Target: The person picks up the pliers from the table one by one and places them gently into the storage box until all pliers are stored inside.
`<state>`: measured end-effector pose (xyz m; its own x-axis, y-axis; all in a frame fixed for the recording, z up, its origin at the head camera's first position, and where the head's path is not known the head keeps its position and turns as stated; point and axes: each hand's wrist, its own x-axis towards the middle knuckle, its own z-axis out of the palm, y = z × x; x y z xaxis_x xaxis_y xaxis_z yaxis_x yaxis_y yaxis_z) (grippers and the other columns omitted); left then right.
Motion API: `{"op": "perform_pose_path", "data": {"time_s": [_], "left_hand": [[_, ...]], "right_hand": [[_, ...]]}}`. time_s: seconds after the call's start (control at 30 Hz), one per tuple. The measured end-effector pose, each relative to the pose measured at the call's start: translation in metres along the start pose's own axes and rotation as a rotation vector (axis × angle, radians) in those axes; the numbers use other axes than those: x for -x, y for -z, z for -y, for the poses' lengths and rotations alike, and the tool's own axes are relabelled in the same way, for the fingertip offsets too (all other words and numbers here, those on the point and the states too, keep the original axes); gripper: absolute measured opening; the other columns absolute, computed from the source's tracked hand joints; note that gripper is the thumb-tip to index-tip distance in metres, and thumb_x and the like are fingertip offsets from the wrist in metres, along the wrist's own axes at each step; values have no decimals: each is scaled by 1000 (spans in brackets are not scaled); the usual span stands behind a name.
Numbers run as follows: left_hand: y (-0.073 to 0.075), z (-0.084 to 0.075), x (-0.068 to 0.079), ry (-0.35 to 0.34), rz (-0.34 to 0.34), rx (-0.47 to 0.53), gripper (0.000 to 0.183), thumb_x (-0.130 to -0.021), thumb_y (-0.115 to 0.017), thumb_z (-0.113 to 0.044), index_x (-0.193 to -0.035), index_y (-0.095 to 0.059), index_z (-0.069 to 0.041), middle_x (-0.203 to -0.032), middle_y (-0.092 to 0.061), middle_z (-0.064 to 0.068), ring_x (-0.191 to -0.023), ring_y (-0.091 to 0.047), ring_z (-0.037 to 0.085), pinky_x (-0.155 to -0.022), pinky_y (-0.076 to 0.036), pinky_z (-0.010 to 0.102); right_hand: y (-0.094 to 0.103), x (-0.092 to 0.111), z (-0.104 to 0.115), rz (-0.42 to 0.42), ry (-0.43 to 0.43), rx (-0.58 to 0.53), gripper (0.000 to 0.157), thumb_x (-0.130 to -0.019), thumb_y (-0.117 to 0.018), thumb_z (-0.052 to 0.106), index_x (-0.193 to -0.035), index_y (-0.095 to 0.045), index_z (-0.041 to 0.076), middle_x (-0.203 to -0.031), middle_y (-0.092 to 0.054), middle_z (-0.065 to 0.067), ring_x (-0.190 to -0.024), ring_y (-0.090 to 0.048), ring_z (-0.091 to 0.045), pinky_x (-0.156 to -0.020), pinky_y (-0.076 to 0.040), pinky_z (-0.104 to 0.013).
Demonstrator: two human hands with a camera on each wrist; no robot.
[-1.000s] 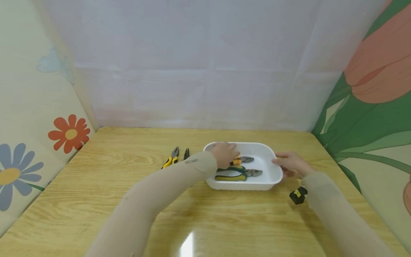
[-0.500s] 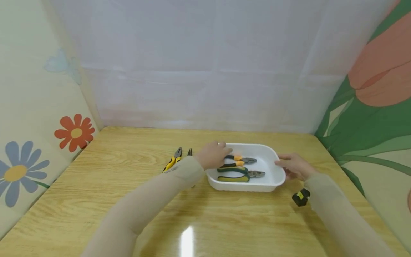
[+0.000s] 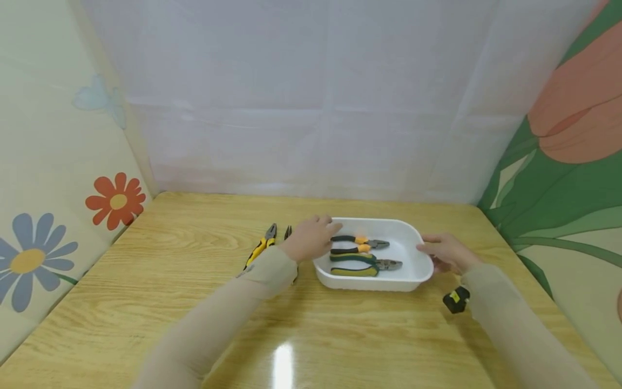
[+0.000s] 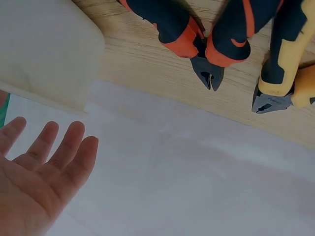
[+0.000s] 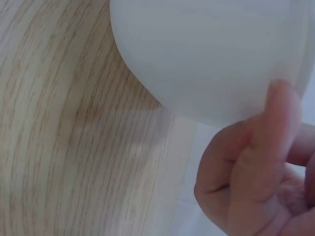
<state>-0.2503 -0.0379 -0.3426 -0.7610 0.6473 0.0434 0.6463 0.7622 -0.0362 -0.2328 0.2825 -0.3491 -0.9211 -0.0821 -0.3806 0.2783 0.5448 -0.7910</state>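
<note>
My left hand [image 3: 307, 239] hovers by the left end of a white plastic tray [image 3: 413, 270], its fingers extended and holding nothing. In the left wrist view the left palm [image 4: 34, 187] shows, apart from the tray's corner [image 4: 54, 59]. With thumb and curled fingers, my right hand [image 3: 449, 251] grips the tray's right rim. Inside the tray lie orange-and-black pliers [image 3: 379, 244] and green-and-yellow pliers [image 3: 389, 265], side by side with metal heads pointing right. To the left on the table lie yellow-and-black pliers [image 3: 262, 249] and orange-and-black pliers with pointed jaws [image 4: 179, 37], partly hidden behind the left hand in the head view.
A small black object with a yellow mark [image 3: 457, 299] sits beside the right sleeve; its kind is unclear. The wooden table [image 3: 369, 335] ends at a white cloth backdrop [image 3: 233, 151]. Flower-printed panels [image 3: 573, 216] stand on both sides.
My left hand has drawn back leftward from over the pliers in the tray, uncovering their handles. The right hand stays on the rim. The head view has shifted slightly.
</note>
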Motion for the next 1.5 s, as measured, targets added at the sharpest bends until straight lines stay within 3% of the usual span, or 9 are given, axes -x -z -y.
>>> {"op": "perform_pose_path", "data": {"time_s": [0.2, 0.53, 0.93, 1.33, 1.5], "left_hand": [[-2, 2, 7, 1, -41, 37, 54, -99, -57, -20, -149, -39, -11, -140, -47, 15, -120, -52, 31, -92, -49, 41], [-9, 6, 15, 21, -79, 11, 56, -99, -58, -25, -149, -39, -11, -141, -45, 16, -122, -50, 33, -91, -50, 43], [-7, 11, 29, 95, -50, 51, 58, -100, -56, -27, -151, -35, -12, -146, -39, 18, -123, -48, 37, -87, -52, 45], [-1, 15, 44, 55, -182, -2, 53, -97, -61, -25, -145, -43, -10, -139, -45, 22, -114, -56, 38, -78, -55, 43], [-3, 19, 52, 35, -271, 18, 49, -94, -65, -20, -138, -50, -6, -134, -48, 25, -106, -58, 41, -74, -56, 46]], "right_hand": [[-1, 0, 1, -1, 4, -8, 57, -101, -51, 13, -145, -26, -13, -87, -63, -9, -61, -59, -13, -57, -55, -29], [0, -1, 1, 0, -3, 6, 58, -102, -50, 15, -146, -25, -13, -88, -63, -8, -62, -59, -14, -57, -55, -29], [1, -1, 1, -8, -23, 19, 58, -102, -51, 16, -146, -26, -12, -94, -62, -12, -64, -58, -14, -59, -54, -29], [0, 0, 2, -15, -39, 15, 58, -101, -51, 14, -146, -26, -12, -93, -64, -12, -63, -58, -14, -58, -54, -27], [-1, 0, 2, -19, -39, 20, 57, -101, -51, 14, -146, -26, -12, -93, -63, -12, -63, -58, -14, -58, -53, -27]]}}
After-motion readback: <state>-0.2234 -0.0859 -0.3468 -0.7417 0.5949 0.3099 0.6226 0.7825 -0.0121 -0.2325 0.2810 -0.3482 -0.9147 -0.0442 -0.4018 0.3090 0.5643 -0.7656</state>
